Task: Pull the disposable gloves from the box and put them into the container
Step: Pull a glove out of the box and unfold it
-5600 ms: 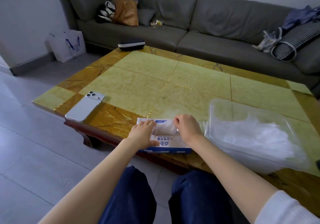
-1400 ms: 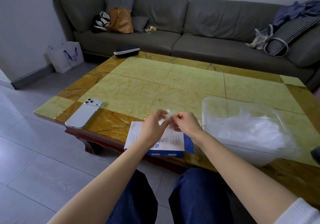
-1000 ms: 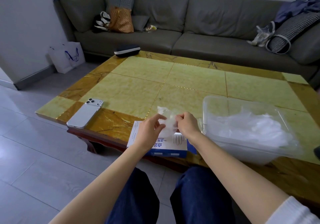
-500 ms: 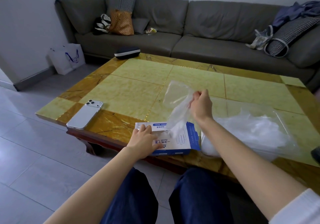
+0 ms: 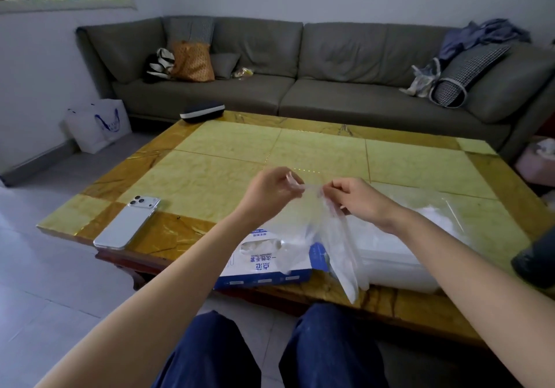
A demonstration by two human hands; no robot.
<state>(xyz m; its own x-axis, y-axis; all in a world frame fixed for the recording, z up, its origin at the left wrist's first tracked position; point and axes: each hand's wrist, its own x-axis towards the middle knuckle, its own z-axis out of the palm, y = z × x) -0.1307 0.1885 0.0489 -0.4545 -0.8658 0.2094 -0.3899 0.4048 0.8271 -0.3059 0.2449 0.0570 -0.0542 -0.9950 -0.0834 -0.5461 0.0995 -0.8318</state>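
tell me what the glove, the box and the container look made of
Box: printed cardboard, seemingly matte, with crisp edges. Glove: thin clear plastic film, likely; the box shows through and it hangs limp. Container: cloudy translucent plastic, apparently rigid; straight walls.

Clear thin glove (image 5: 336, 246), hanging limp over blue-white box (image 5: 264, 267) w/ top slot open; clear container (image 5: 399, 258) just right, piled w/ more gloves (image 5: 438, 222).

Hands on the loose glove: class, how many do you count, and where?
2. The left hand pinches the glove at its top edge, above the box; the right hand pinches it alongside, nearer the container.
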